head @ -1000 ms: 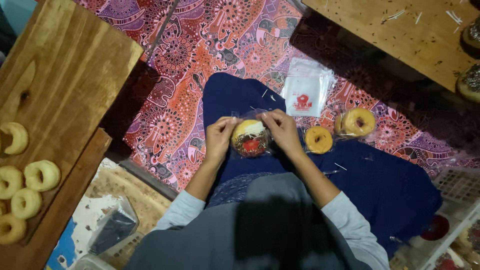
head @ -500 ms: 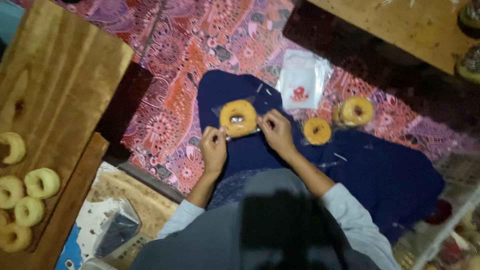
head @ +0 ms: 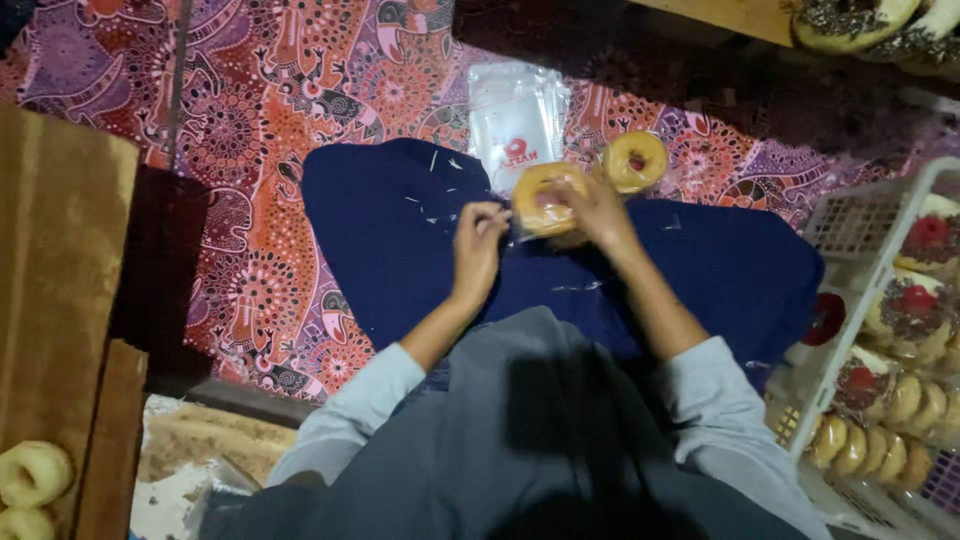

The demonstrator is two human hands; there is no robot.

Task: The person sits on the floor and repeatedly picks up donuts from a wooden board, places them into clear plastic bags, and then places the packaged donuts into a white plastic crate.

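Observation:
My right hand (head: 598, 212) holds a yellow-glazed donut in a clear plastic wrapper (head: 545, 198) over the dark blue cloth (head: 400, 240) on my lap. My left hand (head: 478, 245) pinches the wrapper's edge at the donut's left side. A second wrapped yellow donut (head: 636, 160) lies just beyond on the cloth's far edge. A stack of empty clear bags with a red mark (head: 515, 125) lies on the patterned mat behind the donuts.
A white plastic basket (head: 870, 210) at the right holds several wrapped, topped donuts (head: 900, 310). Plain donuts (head: 35, 472) rest on a wooden board (head: 60, 270) at the left. Chocolate-topped donuts (head: 860, 22) sit on a wooden surface at the top right. A red-purple patterned mat (head: 260, 130) covers the floor.
The view swung right, bringing the basket into sight. Both hands moved the wrapped donut to the right, next to the other wrapped donut.

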